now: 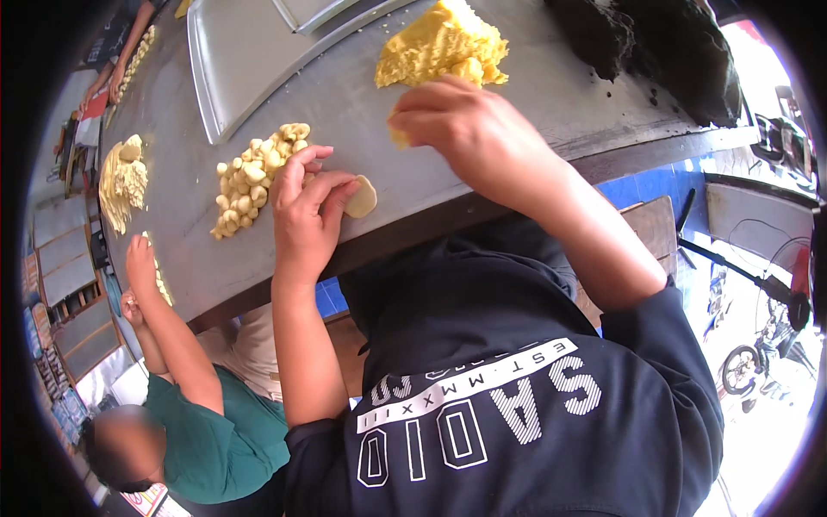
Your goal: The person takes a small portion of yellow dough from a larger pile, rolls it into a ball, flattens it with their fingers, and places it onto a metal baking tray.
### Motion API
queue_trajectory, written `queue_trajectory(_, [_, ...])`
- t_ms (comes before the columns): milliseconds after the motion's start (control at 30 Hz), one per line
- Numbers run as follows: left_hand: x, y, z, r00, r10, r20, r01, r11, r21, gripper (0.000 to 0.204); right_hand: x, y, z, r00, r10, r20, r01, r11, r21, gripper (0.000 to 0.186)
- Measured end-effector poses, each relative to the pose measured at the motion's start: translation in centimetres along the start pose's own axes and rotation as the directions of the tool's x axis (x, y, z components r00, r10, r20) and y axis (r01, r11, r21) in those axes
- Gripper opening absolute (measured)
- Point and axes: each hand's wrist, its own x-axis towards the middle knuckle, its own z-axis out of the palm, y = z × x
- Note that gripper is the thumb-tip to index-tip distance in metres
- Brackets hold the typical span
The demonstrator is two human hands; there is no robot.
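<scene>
Between the thumb and fingers of my left hand (307, 207) is the edge of a small flattened dough disc (363, 198), near the table's front edge. Beside that hand lies a heap of small pale dough balls (248, 183), partly hidden by its fingers. My right hand (461, 125) is closed, with a bit of yellow paste (398, 134) showing at its fingertips. It is just in front of a large crumbly mound of yellow paste (441, 45), slightly overlapping its near edge in the view.
A metal tray (207, 90) sits at the far left of the metal table (345, 103). A dark mass (668, 52) lies far right. At left, a co-worker in a green shirt (220, 439) works near pale dough (126, 183); another person's arm (129, 47) shows beyond.
</scene>
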Motion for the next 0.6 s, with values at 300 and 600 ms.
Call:
queue_trajectory(300, [0.4,0.9,0.3,0.995,0.088,0.043,-0.091,0.992,0.09,0.009,-2.7,0.3,-0.2,0.999,0.02,0.029,-0.02,1.0,0.011,0.021])
queue_trajectory(600, [-0.8,6.3,2.4,0.837,-0.542,-0.068,0.287,0.542,-0.79,0.042,-3.3,-2.9,0.4,0.988,0.151,-0.011,-0.149,0.984,0.099,0.032])
